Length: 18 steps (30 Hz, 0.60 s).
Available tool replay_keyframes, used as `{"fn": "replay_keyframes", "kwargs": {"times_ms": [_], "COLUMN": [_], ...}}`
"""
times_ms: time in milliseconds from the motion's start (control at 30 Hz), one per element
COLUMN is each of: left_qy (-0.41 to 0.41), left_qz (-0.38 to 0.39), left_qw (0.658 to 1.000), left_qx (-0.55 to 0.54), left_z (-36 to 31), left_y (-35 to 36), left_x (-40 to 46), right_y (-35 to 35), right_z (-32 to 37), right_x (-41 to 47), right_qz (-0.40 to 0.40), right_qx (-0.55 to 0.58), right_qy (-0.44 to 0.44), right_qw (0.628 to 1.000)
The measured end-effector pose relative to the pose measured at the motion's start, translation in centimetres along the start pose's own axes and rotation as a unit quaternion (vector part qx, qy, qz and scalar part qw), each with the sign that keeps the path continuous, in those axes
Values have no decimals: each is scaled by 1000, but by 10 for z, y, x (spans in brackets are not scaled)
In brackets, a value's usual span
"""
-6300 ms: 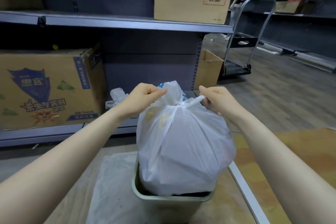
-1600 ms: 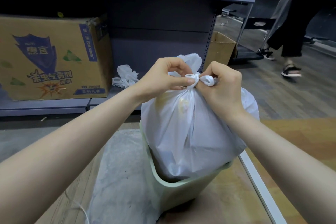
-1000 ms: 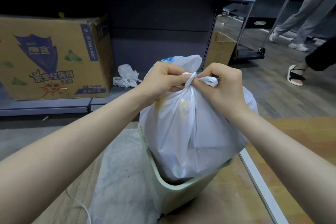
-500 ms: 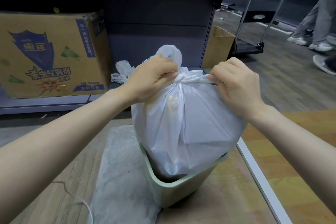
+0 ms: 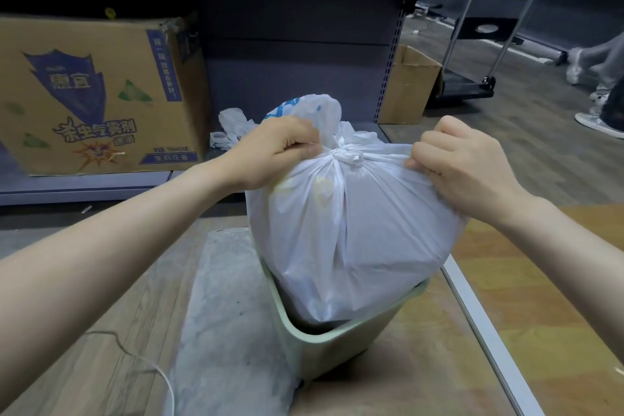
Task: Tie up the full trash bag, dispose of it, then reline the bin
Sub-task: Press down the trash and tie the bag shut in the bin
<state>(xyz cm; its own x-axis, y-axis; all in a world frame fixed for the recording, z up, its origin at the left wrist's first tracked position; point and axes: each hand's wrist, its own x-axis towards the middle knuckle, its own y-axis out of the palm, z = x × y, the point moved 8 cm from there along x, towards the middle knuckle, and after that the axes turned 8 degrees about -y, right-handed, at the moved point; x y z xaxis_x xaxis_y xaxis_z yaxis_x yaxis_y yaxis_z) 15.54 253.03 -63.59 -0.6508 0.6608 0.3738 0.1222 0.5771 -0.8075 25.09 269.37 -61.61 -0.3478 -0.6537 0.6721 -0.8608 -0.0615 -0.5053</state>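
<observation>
Since half a second ago you have drawn your hands further apart, and the twisted strands of the trash bag [image 5: 347, 230] now run taut from the knot [image 5: 346, 156] out to either side. Your right hand [image 5: 467, 165] has slid right and a little nearer, off the knot and onto the bag's right shoulder. Your left hand [image 5: 280, 152] has kept its place just left of the knot. The walking legs at the far right have moved on, and only parts of shoes [image 5: 599, 120] and trouser legs show there now, cut by the frame edge.

The bag's lower end is hidden inside the pale green bin [image 5: 324, 344], so how deep it sits cannot be told. The ends of the strands vanish inside both fists. The print on the cardboard box [image 5: 94, 94] at the far left is blurred. A crumpled white plastic piece [image 5: 231, 130] behind your left hand is partly covered by it.

The bag stands in the bin at the centre, bulging well above the rim. Your left fingers are curled tight, pinching one strand right beside the knot. Your right fingers are curled and pinch the other strand, with the knot lying between the two hands, closer to the left.
</observation>
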Motion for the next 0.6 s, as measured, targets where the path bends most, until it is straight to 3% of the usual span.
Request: {"fn": "replay_keyframes", "kwargs": {"times_ms": [233,600], "left_qy": [25,2], "left_qz": [-11,-7], "left_qw": [999,999], "left_qx": [-34,-52], "left_z": [-4,5], "left_y": [-3,0], "left_x": [-3,-1], "right_y": [-4,-5], "right_z": [3,2], "right_x": [0,-1], "right_qz": [0,11], "right_qx": [2,5], "right_qy": [-60,-68], "right_qw": [998,998]}}
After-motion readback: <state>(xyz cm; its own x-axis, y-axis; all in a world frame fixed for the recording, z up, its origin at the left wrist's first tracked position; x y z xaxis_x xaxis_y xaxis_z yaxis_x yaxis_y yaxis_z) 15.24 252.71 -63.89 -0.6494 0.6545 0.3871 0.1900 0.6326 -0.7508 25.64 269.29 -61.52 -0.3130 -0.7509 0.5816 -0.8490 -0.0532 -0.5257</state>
